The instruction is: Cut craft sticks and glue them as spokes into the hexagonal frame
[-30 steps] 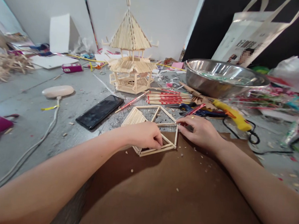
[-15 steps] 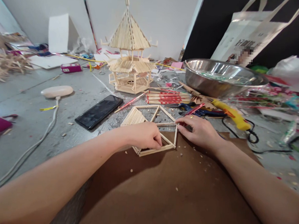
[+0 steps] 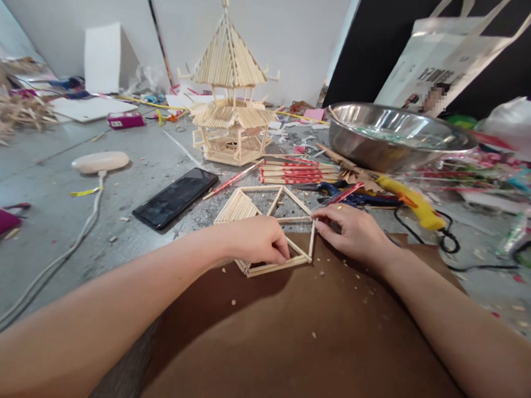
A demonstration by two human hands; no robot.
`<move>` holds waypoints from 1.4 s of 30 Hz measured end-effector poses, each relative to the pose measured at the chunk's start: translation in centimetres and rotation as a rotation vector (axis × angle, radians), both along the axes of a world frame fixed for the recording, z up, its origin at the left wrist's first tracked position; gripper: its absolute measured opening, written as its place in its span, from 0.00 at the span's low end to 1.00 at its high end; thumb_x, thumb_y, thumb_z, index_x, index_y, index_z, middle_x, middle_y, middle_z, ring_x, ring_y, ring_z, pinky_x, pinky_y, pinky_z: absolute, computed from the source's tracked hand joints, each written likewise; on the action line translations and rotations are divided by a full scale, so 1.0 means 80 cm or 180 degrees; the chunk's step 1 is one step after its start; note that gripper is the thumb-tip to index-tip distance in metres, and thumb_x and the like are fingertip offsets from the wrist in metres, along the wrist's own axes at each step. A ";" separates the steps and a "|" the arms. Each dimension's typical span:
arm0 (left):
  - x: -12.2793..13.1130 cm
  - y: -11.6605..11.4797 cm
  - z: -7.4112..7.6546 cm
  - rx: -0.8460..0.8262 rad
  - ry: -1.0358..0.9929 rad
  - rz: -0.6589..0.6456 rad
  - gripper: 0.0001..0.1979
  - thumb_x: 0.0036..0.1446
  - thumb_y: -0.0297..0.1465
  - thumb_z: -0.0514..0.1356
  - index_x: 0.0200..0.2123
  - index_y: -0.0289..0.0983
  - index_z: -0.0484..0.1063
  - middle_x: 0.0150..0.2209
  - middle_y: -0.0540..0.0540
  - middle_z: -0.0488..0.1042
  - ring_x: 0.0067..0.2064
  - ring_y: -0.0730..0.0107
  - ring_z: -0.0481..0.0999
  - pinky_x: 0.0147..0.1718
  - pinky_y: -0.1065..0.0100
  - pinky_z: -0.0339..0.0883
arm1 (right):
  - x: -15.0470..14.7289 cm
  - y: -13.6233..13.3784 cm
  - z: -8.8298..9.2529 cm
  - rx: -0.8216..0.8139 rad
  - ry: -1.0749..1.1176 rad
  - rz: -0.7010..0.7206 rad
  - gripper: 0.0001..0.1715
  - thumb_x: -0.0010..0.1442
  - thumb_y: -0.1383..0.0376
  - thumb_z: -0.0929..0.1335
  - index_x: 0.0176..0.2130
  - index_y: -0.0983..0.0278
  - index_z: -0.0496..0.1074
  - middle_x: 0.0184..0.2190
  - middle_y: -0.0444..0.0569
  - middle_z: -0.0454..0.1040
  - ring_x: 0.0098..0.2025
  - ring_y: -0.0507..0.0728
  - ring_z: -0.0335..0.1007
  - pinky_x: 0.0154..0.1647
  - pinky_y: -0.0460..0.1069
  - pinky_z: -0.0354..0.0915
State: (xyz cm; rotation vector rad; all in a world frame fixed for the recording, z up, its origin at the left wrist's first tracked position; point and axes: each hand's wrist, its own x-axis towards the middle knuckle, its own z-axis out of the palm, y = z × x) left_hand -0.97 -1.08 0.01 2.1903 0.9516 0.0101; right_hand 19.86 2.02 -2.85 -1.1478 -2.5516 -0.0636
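Observation:
A hexagonal frame of pale wooden sticks [image 3: 311, 241] lies partly on a brown sheet [image 3: 255, 344], with one section filled by sticks laid side by side. My left hand [image 3: 263, 238] reaches over it, fingers closed at the inner side of its near edge; the fingertips are partly hidden. At the right corner, my right hand [image 3: 352, 229] pinches the frame between thumb and forefinger. A ring shows on one finger of that hand. Beyond the frame stands a tiered pavilion model [image 3: 229, 124] built of similar sticks.
A black phone [image 3: 177, 199] lies left of the frame. Red-marked sticks [image 3: 297, 174], blue-handled pliers [image 3: 361, 198] and a yellow glue gun [image 3: 413, 203] lie behind and to the right. Farther back are a steel basin [image 3: 396, 153] and scattered scraps. A white cable [image 3: 80, 240] runs along the left.
Both hands stay at the same places on the stick frame. The left fingertips shift very slightly; the view tilts a little.

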 end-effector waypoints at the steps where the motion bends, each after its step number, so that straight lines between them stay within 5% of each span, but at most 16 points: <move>1: 0.000 0.000 0.000 -0.0007 -0.0010 0.0008 0.11 0.44 0.28 0.54 0.32 0.36 0.73 0.32 0.50 0.75 0.29 0.78 0.70 0.29 0.76 0.59 | 0.000 0.000 0.000 -0.0006 -0.0007 -0.0004 0.13 0.52 0.63 0.60 0.37 0.62 0.68 0.32 0.47 0.71 0.34 0.53 0.66 0.34 0.47 0.61; 42: 0.003 -0.007 0.004 -0.0076 0.0062 0.0139 0.13 0.45 0.28 0.53 0.34 0.38 0.73 0.34 0.50 0.75 0.29 0.76 0.70 0.31 0.74 0.59 | 0.002 0.001 -0.003 -0.0005 -0.0014 0.0039 0.13 0.52 0.63 0.60 0.37 0.63 0.68 0.32 0.47 0.71 0.34 0.52 0.65 0.34 0.46 0.61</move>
